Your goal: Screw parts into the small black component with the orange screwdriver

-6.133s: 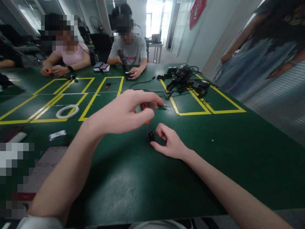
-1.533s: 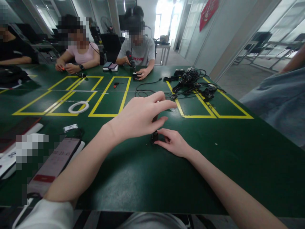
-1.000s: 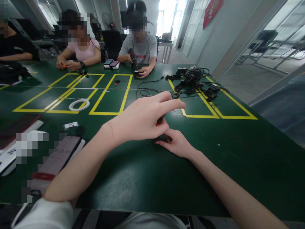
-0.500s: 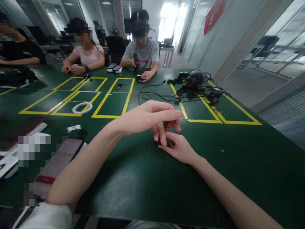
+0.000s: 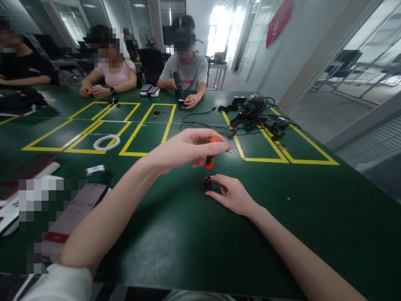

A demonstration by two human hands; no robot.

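Observation:
My left hand (image 5: 188, 150) is closed round the orange and black handle of a screwdriver (image 5: 209, 162), held upright with its thin shaft pointing down. The shaft's lower end meets a small black part (image 5: 206, 184) on the green table (image 5: 163, 242). From the right, my right hand (image 5: 230, 192) pinches that black part between thumb and forefinger. Tiny specks, too small to name, lie just in front of the part.
A white ring (image 5: 107, 142) and yellow tape outlines lie beyond my left arm. Phones (image 5: 75, 209) rest at the left. Tangled black cables (image 5: 257, 108) sit at the back right. Across the table a person in grey (image 5: 188, 71) holds a dark tool; two more people sit further left.
My left hand has tilted up and shifted slightly left, the screwdriver now more upright and more exposed. The black part shows more clearly. My right hand has barely moved.

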